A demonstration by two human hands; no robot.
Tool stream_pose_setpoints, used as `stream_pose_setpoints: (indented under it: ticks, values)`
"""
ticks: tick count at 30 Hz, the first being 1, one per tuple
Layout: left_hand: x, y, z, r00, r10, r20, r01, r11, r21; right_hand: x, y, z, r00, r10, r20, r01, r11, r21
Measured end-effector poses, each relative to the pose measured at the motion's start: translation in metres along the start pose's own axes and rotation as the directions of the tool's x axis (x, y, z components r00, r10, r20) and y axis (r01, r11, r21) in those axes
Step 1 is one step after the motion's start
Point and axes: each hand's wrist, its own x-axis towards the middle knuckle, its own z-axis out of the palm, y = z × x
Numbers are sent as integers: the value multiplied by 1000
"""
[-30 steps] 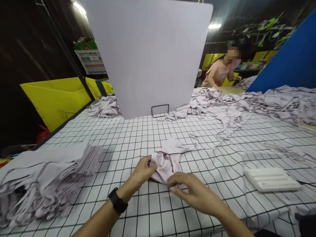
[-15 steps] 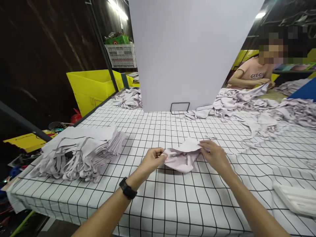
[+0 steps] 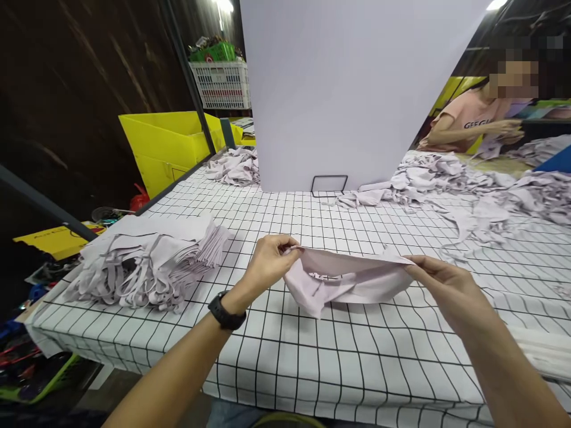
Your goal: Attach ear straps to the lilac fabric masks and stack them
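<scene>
A pale lilac fabric piece (image 3: 352, 288) hangs stretched between my two hands, just above the checked tablecloth (image 3: 285, 351). My left hand (image 3: 272, 258), with a black watch on its wrist, pinches the upper left corner between thumb and fingers. At the upper right corner my right hand (image 3: 441, 285) pinches the same piece. The upper edge is drawn nearly straight, while the lower part droops in folds with an opening in the middle. To the left lies a neat stack of matching fabric pieces (image 3: 147, 255), their thin straps bunched toward the front.
A large pale board (image 3: 357, 89) stands at the back, with a small wire stand (image 3: 329, 185) at its foot. Loose fabric heaps (image 3: 446, 178) spread over the back right. A co-worker (image 3: 482, 119) handles fabric there. A yellow bin (image 3: 165, 148) stands beyond the left edge.
My right hand has moved right, away from my left, pulling the crumpled fabric piece out into a wide, taut strip. The co-worker's hands have shifted. The view has tilted slightly.
</scene>
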Motion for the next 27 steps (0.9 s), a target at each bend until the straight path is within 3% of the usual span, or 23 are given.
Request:
stream_pose_setpoints:
  ticks: [5,8,11,15,20,23,27]
  values:
    - [0,0,1,997,10,-73,-6,998,56,-1,-1,4,996,69,-51,-64,994,86]
    - [-1,-1,1,998,1,-60,0,1000,5,-3,-1,6,995,97,-32,-94,991,95]
    - [0,-4,-3,992,-83,95,96,986,-138,-1,0,4,994,91,54,-99,981,165]
    - [3,-8,-9,917,-205,342,321,887,-331,2,1,2,958,178,226,-240,928,286]
    - [6,-19,-10,890,-204,408,384,819,-427,5,5,3,888,325,326,-421,859,291]
    - [11,-27,-8,857,-235,460,456,761,-461,10,10,10,896,337,288,-403,891,210]
    - [16,-39,-3,830,-320,458,520,740,-427,14,18,23,957,246,153,-241,969,-52]
